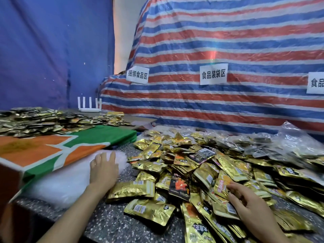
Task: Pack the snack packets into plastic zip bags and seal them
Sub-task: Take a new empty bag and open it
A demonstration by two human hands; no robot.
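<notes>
A big heap of gold snack packets (pixel 201 165), with a few black ones mixed in, covers the right half of the speckled stone table (pixel 108 223). A stack of clear plastic zip bags (pixel 66 181) lies at the left, partly under an orange and green box. My left hand (pixel 103 168) rests flat on the top of that stack, fingers straight. My right hand (pixel 249 202) lies on the heap at the lower right, its fingers touching a gold and orange packet (pixel 221 185).
An orange, green and white box (pixel 52 146) stands at the left. Beyond it lies another pile of gold packets (pixel 35 120) and a white router (pixel 89 105). Filled clear bags (pixel 284 137) lie at the back right. A striped tarp (pixel 210 50) with paper labels forms the backdrop.
</notes>
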